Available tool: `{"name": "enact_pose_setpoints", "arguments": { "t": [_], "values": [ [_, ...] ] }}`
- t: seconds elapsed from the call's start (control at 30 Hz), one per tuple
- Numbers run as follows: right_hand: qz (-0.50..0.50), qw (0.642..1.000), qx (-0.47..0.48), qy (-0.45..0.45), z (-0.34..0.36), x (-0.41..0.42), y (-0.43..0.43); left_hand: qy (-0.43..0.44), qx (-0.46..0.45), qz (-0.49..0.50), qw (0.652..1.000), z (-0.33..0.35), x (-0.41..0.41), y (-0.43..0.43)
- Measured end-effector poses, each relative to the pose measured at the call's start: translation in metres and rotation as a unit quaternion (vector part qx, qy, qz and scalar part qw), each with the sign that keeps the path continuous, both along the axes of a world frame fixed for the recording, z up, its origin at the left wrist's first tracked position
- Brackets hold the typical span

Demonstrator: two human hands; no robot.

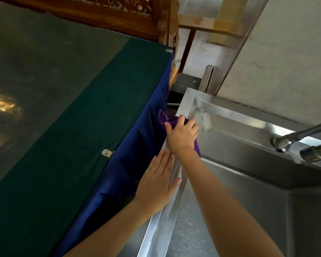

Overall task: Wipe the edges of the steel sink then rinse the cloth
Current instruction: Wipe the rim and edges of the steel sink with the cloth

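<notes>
The steel sink [185,101] runs from the lower middle up to the right, its left rim a narrow shiny strip. My right hand [182,135] presses a purple cloth [167,118] onto that left rim near the far corner, fingers closed over the cloth. Part of the cloth hangs down inside the basin below my palm. My left hand [156,184] lies flat and open on the same rim, closer to me, fingers together and pointing away. It holds nothing.
A steel tap [293,140] reaches over the basin from the right. A table with a green top [67,101] and a blue skirt [137,154] stands tight against the sink's left side. Carved wooden furniture [119,13] stands behind it, a pale wall [285,62] to the right.
</notes>
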State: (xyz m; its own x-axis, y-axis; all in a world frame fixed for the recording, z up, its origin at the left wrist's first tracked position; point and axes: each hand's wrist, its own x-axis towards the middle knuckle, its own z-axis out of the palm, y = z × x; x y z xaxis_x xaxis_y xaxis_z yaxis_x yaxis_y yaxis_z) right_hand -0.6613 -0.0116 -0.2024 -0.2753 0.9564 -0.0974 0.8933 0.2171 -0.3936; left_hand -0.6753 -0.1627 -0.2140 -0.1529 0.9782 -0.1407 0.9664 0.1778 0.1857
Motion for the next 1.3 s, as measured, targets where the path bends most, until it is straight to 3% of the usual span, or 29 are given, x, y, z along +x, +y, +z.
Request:
{"name": "enact_pose_setpoints", "arguments": {
  "t": [0.13, 0.23, 0.8, 1.3],
  "values": [
    [0.016, 0.993, -0.004, 0.119, -0.008, 0.016, 0.019, 0.032, 0.008, 0.005, 0.999, 0.006, 0.0, -0.02],
    [0.015, 0.987, 0.022, 0.161, -0.014, 0.024, 0.017, 0.036, 0.008, 0.002, 0.999, 0.004, 0.002, -0.036],
    [0.043, 0.983, 0.03, 0.176, -0.028, 0.058, -0.058, 0.106, 0.005, 0.04, 0.994, 0.005, 0.026, -0.087],
    [0.069, 0.974, 0.029, 0.214, -0.031, 0.087, -0.166, 0.094, 0.005, 0.065, 0.993, 0.005, 0.052, -0.168]
  ]
}}
